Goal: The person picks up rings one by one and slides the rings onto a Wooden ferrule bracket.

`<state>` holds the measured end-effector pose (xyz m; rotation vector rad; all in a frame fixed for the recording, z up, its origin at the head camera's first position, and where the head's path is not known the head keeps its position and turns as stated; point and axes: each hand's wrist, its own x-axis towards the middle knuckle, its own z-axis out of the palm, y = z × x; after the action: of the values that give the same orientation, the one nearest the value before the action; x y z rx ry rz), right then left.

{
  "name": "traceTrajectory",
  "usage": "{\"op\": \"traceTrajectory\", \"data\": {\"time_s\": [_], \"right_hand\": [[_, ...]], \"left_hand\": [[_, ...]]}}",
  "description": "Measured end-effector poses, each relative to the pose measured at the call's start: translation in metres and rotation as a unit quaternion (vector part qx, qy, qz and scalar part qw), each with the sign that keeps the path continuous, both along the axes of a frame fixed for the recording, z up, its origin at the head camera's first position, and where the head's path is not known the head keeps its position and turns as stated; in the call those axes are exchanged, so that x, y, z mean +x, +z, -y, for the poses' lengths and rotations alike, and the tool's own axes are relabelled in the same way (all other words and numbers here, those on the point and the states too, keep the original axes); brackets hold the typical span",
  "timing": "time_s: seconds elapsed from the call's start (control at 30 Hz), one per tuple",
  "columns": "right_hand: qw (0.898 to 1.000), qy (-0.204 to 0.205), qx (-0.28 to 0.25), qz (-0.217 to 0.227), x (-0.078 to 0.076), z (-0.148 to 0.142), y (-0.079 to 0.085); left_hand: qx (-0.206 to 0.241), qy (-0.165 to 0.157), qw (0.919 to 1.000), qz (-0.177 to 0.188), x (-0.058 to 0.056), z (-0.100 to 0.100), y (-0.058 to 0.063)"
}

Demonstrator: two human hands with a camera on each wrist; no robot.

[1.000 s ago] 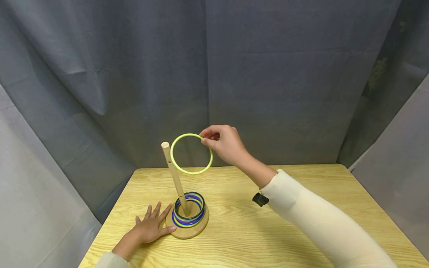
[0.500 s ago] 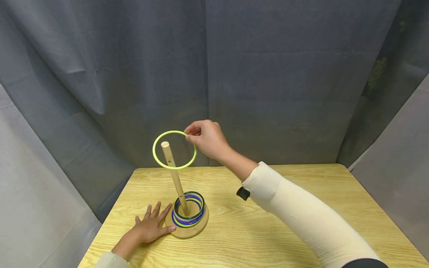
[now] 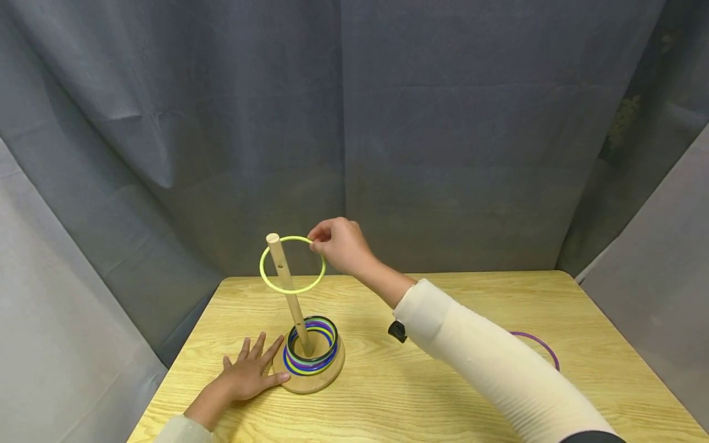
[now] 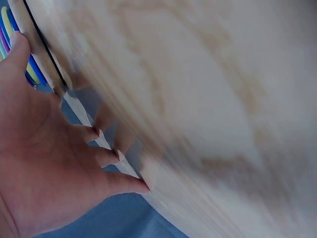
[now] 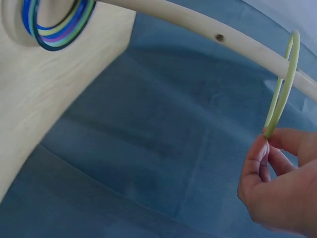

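A wooden post (image 3: 282,271) leans leftward in the head view, standing on a round wooden base (image 3: 309,386). Several rings (image 3: 317,367), blue, yellow, purple, green and black, lie stacked around its foot. My right hand (image 3: 342,248) pinches a yellow-green ring (image 5: 283,99) between thumb and fingers. That ring encircles the post near its top, as the right wrist view shows. My left hand (image 3: 245,376) lies on the table with fingers spread, its thumb touching the left rim of the base.
The light wooden table (image 3: 421,394) carries a purple ring (image 3: 540,342) on the right, partly hidden by the right sleeve (image 3: 487,351). Grey curtains (image 3: 443,135) hang behind the table and at both sides.
My right hand has carried the yellow-green ring leftward, from beside the post to around its top, then slightly down. The purple ring on the right has come into view. My left hand stays put.
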<state>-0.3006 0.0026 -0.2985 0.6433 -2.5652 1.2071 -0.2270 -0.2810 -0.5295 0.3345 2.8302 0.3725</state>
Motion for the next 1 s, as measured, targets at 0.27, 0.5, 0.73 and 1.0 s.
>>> {"op": "traceTrajectory", "data": {"time_s": [0.27, 0.5, 0.73, 1.0], "right_hand": [[1.000, 0.001, 0.000, 0.031, -0.003, 0.002, -0.036], [0.999, -0.010, 0.017, 0.048, -0.004, 0.002, -0.073], [0.996, -0.017, 0.009, 0.092, -0.003, 0.002, -0.119], [0.990, -0.033, -0.004, 0.138, -0.002, 0.003, -0.161]], "left_hand": [[-0.002, 0.000, 1.0000, -0.001, 0.001, 0.000, -0.001], [0.000, 0.000, 1.0000, 0.001, 0.001, 0.001, -0.001], [-0.002, 0.003, 1.0000, 0.005, 0.000, 0.001, -0.003], [0.002, 0.002, 1.0000, 0.008, 0.002, 0.002, -0.001]]}}
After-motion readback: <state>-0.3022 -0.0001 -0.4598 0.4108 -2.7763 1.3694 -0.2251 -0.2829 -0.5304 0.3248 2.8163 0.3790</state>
